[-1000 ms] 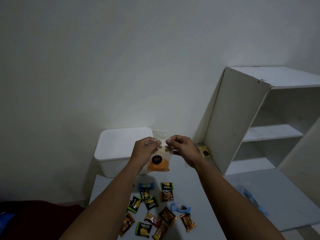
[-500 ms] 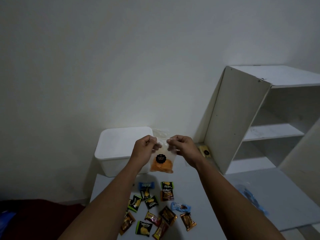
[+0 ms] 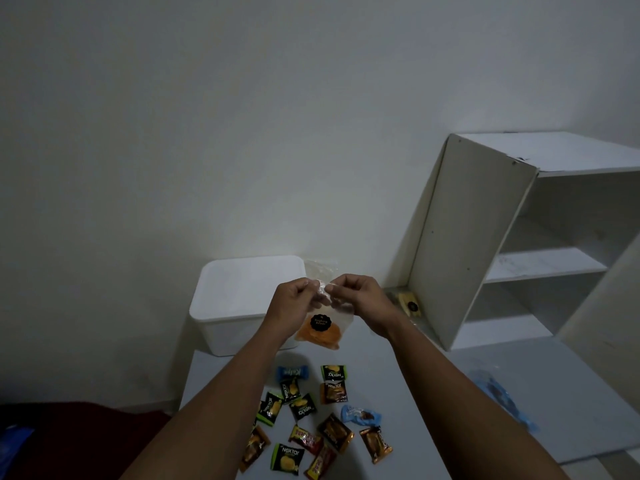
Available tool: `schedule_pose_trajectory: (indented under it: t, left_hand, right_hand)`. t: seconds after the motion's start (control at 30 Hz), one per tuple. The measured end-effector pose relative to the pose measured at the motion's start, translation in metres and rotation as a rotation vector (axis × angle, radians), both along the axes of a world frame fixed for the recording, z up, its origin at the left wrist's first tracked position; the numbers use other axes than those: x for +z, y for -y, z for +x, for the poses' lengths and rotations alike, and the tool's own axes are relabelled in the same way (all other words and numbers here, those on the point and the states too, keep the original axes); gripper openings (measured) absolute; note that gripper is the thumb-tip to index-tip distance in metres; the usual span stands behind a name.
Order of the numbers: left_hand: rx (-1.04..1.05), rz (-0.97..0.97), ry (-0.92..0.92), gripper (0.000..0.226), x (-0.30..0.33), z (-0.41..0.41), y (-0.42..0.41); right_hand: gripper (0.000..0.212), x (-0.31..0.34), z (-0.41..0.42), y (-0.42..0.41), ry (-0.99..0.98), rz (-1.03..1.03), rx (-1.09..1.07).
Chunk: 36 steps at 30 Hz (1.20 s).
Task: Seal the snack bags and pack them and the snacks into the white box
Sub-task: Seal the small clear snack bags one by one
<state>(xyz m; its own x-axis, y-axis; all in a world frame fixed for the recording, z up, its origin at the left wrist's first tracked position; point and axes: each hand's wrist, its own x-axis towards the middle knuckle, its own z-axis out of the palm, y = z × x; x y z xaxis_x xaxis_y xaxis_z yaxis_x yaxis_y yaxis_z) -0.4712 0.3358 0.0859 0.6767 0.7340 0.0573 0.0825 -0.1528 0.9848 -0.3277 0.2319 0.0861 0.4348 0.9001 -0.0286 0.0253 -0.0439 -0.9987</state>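
Both hands are up over the tabletop; the left hand and right hand each pinch the top edge of a clear snack bag of orange chips. The white box sits at 10 o'clock, wrapped snacks at 6.

"Nextar" reads on several green snack packets at lower centre of the frame; the held bag's black label is illegible.

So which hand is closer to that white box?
Left. The left hand holds the bag just in front of the box; the right hand sits further right.
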Motion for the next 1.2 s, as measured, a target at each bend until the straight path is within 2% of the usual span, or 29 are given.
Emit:
schedule_pose_trajectory:
  t: [0.1,0.23,0.37,0.6,0.8,1.0,1.2]
  left_hand:
    - [0.047,-0.055,0.056,0.031,-0.002,0.003,0.004]
    - [0.085,0.008,0.046,0.033,-0.006,0.000,0.002]
    - [0.088,0.077,0.003,0.035,-0.004,0.000,0.000]
    - [0.086,-0.049,0.030,0.036,-0.006,0.001,0.004]
    - [0.096,-0.005,0.008,0.030,-0.008,0.001,-0.001]
    - [0.100,-0.043,0.024,0.030,-0.013,0.000,0.003]
    - [0.061,0.015,-0.013,0.026,-0.012,0.002,0.002]
  right_hand:
    - [0.012,0.001,-0.001,0.003,0.021,-0.003,0.044]
    - [0.015,0.000,0.002,0.004,0.007,0.005,0.036]
    - [0.026,-0.004,0.005,0.005,-0.023,-0.032,-0.029]
    - [0.017,-0.008,0.003,0.009,-0.052,0.037,-0.012]
    - [0.020,-0.014,0.000,0.014,-0.102,0.008,-0.055]
    - [0.026,-0.020,0.000,0.013,-0.053,0.029,-0.144]
    - [0.022,-0.019,-0.003,0.014,0.013,-0.004,-0.076]
